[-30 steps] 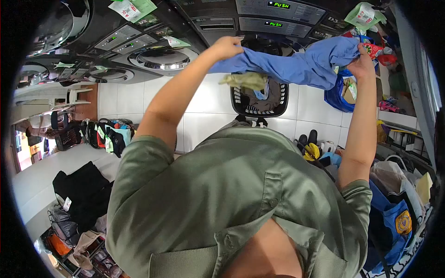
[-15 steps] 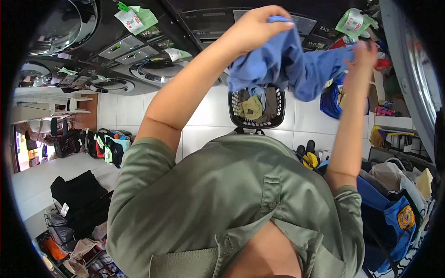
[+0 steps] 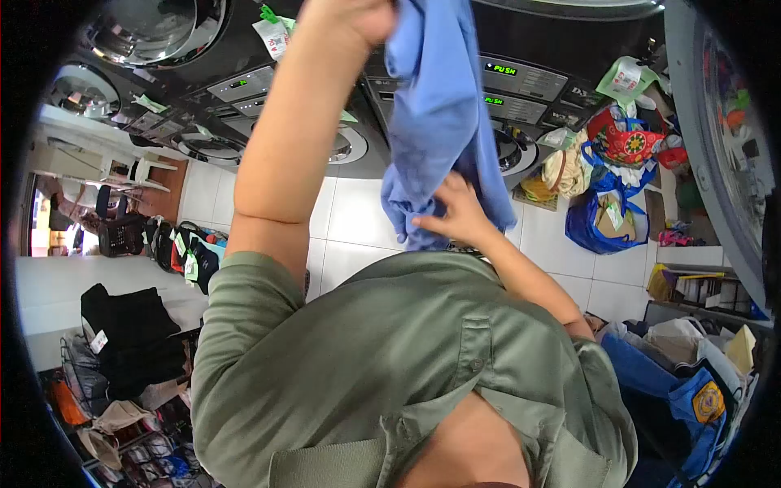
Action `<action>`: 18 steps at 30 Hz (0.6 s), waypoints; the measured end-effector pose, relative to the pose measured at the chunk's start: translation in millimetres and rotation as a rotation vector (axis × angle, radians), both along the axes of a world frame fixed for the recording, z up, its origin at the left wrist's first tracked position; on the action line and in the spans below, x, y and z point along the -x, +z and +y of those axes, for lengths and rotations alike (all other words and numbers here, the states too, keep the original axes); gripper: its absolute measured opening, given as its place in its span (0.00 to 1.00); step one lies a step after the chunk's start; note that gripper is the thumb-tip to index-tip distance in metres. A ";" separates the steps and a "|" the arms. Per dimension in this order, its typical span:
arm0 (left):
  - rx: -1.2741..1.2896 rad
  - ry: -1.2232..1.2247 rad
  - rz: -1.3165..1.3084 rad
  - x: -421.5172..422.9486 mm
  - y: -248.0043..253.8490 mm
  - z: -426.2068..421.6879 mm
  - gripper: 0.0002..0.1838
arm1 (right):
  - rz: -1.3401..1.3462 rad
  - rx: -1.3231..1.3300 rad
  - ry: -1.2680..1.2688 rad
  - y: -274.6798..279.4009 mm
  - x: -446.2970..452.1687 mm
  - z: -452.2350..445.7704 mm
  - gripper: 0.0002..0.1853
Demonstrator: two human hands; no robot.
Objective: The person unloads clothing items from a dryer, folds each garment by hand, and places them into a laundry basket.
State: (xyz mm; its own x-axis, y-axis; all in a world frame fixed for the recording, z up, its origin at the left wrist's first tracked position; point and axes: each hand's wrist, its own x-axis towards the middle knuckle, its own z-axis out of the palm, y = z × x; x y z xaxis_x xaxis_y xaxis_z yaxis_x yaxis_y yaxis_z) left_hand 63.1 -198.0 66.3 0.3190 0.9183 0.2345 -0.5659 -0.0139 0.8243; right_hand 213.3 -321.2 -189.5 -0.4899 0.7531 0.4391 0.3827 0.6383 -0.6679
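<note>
Left hand (image 3: 358, 20) holding blue cloth (image 3: 435, 106) aloft, grip partly cut off by view edge. Cloth hanging before machines (image 3: 525, 81). Right hand (image 3: 464, 213) spreading wide against cloth's lower part.

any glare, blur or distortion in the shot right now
Head view: wide-angle distortion bows the scene, leaving black corners; head view: glare whitens the floor left of the cloth; head view: the left hand looks slightly soft and meets the top edge, while the green PUSH displays are readable.
</note>
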 end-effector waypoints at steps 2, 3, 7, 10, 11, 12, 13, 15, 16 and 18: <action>-0.100 0.088 0.016 41.1 20.6 -1.9 0.14 | -0.450 0.154 -0.143 -59.4 -24.4 5.7 0.20; -0.151 0.294 0.048 52.0 33.3 -10.3 0.14 | -0.212 0.375 -0.310 -97.1 -41.9 17.8 0.16; -0.102 0.356 0.165 140.0 30.6 -7.6 0.18 | 0.082 0.214 -0.710 -41.5 -138.3 63.5 0.11; -0.213 0.542 0.990 215.7 -12.2 14.2 0.13 | 0.485 0.105 -0.953 20.3 -204.9 94.7 0.11; -0.040 0.677 1.084 210.7 -30.1 3.2 0.13 | 0.427 0.170 -0.936 27.9 -221.9 100.7 0.11; -0.120 0.645 1.361 222.5 -44.0 -5.9 0.13 | 0.375 0.210 -0.833 41.0 -226.5 93.7 0.10; -0.142 0.554 1.459 238.9 -57.2 -16.8 0.12 | 0.319 0.241 -0.726 58.3 -232.8 83.3 0.10; 0.025 0.177 1.452 238.0 -48.1 -70.8 0.11 | 0.301 0.439 -0.566 89.2 -257.7 53.7 0.07; -0.062 0.033 1.508 237.4 -37.8 -94.9 0.08 | 0.197 0.584 -0.370 116.1 -271.4 33.9 0.06; -0.362 -0.072 1.215 262.6 -20.6 -119.9 0.05 | 0.101 0.632 0.052 170.0 -286.7 11.2 0.11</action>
